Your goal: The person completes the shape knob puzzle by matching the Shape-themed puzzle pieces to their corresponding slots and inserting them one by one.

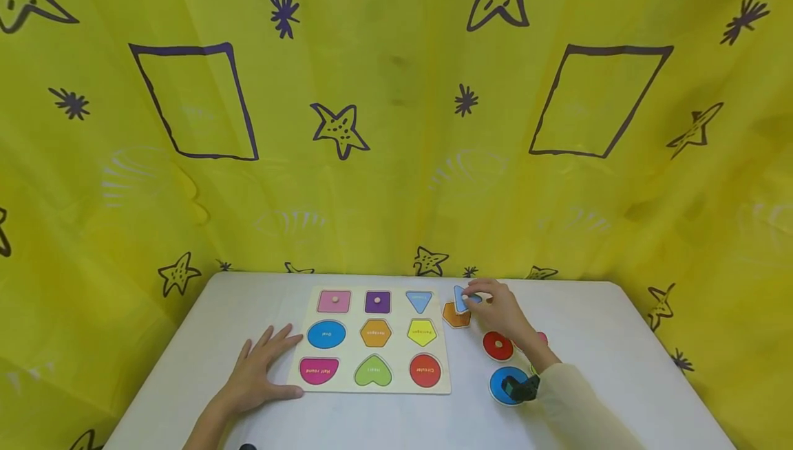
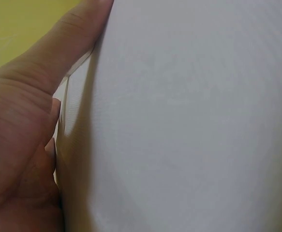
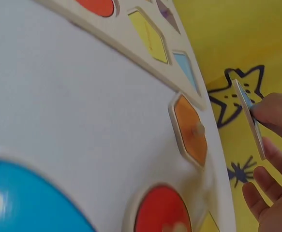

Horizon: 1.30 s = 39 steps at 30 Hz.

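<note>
A wooden shape-puzzle board (image 1: 398, 347) lies on the white table. Its pink square (image 1: 334, 301) and purple square (image 1: 378, 302) carry knobs; the other printed shapes on it show none. My left hand (image 1: 257, 371) rests at the board's left edge, fingers spread, thumb near the lower left corner. My right hand (image 1: 498, 309) pinches a light-blue triangle piece (image 1: 459, 297) by its knob, raised above the table right of the board. In the right wrist view the triangle piece (image 3: 248, 118) is seen edge-on. Below it on the table lies an orange hexagon piece (image 1: 456, 316).
Right of the board lie a red circle piece (image 1: 498, 346) and a blue oval piece (image 1: 503, 395). Other pieces are partly hidden under my right forearm; a yellow piece (image 3: 209, 223) shows in the right wrist view. A yellow patterned curtain (image 1: 396, 181) hangs behind the table (image 1: 248, 305).
</note>
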Tool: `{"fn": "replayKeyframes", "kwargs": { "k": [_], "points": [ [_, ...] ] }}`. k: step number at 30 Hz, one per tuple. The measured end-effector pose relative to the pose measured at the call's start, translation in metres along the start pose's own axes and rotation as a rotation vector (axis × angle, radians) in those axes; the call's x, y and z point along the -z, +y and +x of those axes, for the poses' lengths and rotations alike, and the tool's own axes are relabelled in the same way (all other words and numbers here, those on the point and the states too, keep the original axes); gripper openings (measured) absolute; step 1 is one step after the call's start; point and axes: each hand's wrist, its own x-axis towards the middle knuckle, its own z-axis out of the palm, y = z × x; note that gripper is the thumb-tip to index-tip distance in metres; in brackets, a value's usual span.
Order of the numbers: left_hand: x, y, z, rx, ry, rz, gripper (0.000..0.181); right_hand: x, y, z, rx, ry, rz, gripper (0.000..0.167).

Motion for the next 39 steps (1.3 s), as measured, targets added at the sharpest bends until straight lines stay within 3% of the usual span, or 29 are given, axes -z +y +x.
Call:
{"fn": "replayKeyframes", "kwargs": {
  "k": [8,14,19,29,39],
  "points": [
    [0.000,0.000,0.000,-0.002,0.000,0.001,0.100,-0.036,-0.014,0.020,0.027,-0.034,0.082,0.014],
    [0.000,0.000,0.000,-0.005,0.001,-0.005,0.100,-0.060,-0.017,0.033,0.105,-0.028,0.088,0.011],
    [0.001,0.001,0.000,0.000,0.002,0.002,0.100,-0.073,-0.021,0.039,0.106,-0.030,0.083,0.011],
    [0.000,0.000,0.000,-0.005,0.005,0.007,0.100,-0.082,-0.022,0.043,0.053,-0.074,0.013,0.009],
    [0.000,0.001,-0.001,-0.005,0.008,0.009,0.100,-0.078,-0.021,0.046,0.083,-0.112,-0.037,0.009]
  ]
}}
